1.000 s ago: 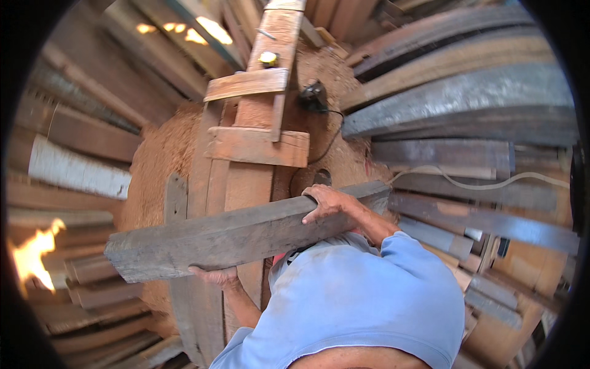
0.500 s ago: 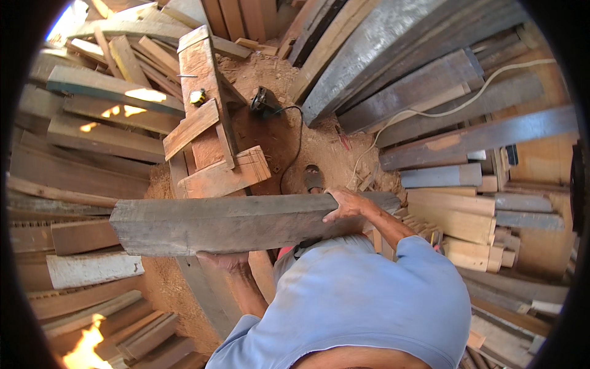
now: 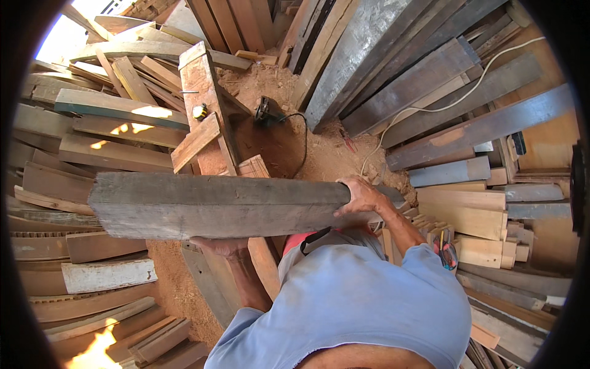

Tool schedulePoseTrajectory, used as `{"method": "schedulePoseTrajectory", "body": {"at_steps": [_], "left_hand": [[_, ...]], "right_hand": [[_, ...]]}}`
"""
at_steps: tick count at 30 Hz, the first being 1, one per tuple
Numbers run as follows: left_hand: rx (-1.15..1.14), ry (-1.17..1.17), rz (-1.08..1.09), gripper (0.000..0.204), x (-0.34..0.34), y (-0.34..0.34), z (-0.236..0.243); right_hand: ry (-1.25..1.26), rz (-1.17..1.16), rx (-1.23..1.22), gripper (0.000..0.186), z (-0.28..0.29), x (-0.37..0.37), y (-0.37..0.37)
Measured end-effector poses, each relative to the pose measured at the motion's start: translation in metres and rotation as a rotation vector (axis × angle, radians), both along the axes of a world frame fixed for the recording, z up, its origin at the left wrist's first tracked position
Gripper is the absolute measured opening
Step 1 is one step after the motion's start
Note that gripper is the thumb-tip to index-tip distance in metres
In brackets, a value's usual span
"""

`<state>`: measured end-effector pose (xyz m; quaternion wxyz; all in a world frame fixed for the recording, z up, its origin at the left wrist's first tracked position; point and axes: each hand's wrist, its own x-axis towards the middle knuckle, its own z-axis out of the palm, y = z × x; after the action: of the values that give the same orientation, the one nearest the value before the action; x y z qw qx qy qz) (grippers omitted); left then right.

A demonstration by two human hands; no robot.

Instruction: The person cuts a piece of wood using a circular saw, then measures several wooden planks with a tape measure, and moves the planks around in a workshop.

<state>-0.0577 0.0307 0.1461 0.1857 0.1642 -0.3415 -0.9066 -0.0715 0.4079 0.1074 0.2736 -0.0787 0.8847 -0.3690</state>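
Beam look: a long, thick, squared timber (image 3: 215,206), dull grey-brown and weathered, with dark streaks and paler rubbed patches; two long faces show, meeting along a straight edge.
Beam place: held crosswise in front of the person's waist, its left end toward the left stack and its right end past the right hand.
Left hand (image 3: 220,245): under the beam's near edge, left of its middle, holding it from below; the fingers are mostly hidden.
Right hand (image 3: 361,197): gripping the beam toward its right end, thumb on the near face, fingers over the far edge.
Beam and hands, count: one beam, two hands.
Bench, far left of centre: one long plank (image 3: 200,74) dusted with sawdust, with one short board (image 3: 196,142) slanting across it.
On the plank: one black-and-yellow tape measure (image 3: 200,111) and one thin metal piece (image 3: 190,92).
Floor beyond: one dark power tool (image 3: 264,114) on sawdust (image 3: 329,150).
Cords: one dark, by the tool; one pale cord (image 3: 418,109), far right.
Left stack: many boards, one painted white (image 3: 110,276).
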Motion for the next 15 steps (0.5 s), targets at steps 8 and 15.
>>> {"method": "schedulePoseTrajectory", "body": {"at_steps": [8,15], "left_hand": [[-0.223,0.042,0.041,0.097,-0.083,0.076,0.071],[-0.238,0.376,-0.511,0.110,-0.148,0.065,0.023]], "right_hand": [[0.211,-0.046,-0.160,0.102,-0.025,-0.064,0.045],[0.356,-0.140,-0.456,0.110,0.014,-0.103,0.107]]}}
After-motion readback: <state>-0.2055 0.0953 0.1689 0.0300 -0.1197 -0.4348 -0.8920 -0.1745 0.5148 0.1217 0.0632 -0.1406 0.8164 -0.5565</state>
